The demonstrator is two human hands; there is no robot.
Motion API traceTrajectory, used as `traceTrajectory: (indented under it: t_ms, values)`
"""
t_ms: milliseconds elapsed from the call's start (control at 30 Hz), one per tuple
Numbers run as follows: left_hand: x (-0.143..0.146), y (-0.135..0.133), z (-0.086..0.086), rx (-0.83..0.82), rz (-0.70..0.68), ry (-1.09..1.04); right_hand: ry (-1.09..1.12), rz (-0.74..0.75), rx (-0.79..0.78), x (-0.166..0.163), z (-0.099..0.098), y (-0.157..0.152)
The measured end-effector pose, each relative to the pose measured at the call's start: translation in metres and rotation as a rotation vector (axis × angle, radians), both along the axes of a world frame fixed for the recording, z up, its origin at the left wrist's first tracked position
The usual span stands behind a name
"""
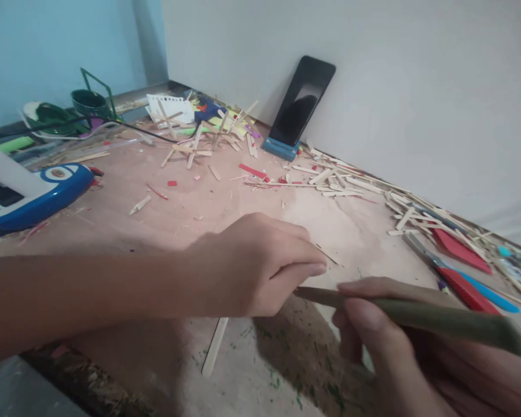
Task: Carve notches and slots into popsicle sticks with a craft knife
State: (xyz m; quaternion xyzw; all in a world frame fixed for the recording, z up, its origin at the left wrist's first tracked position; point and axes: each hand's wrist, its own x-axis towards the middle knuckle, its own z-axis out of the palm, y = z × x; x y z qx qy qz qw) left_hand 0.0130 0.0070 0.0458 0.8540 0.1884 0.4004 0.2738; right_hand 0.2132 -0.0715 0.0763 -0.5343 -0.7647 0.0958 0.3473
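My left hand point(260, 263) rests knuckles-up on the wooden board point(191, 202), fingers curled and pinched over a pale craft stick point(214, 346) that pokes out beneath the palm. My right hand point(386, 341) comes in from the lower right, closed around a long greenish-brown handle point(417, 313) whose tip reaches my left fingertips. I cannot make out the tool's working end.
Loose craft sticks point(330, 176) and scraps litter the far edge along the wall. A dark phone point(301, 104) leans in a blue stand. Red-and-blue scissors point(460, 278) lie at right. A blue-white glue gun base point(30, 191) and green containers point(87, 101) sit at left.
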Motion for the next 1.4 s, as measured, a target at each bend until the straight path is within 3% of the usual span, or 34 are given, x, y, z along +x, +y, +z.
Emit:
traceTrajectory:
  t_ms: [133, 367, 1400]
  values:
    - [0.0000, -0.0006, 0.0003, -0.018, 0.001, 0.002, 0.027, 0.083, 0.007, 0.0047, -0.0031, 0.0036]
    - [0.0006, 0.0000, -0.0001, -0.004, 0.012, 0.003, 0.050, -0.011, 0.014, -0.0007, -0.0008, -0.0004]
    - [0.0022, -0.0011, -0.0001, -0.014, 0.012, -0.002, 0.028, 0.003, 0.014, 0.0079, 0.0001, -0.0005]
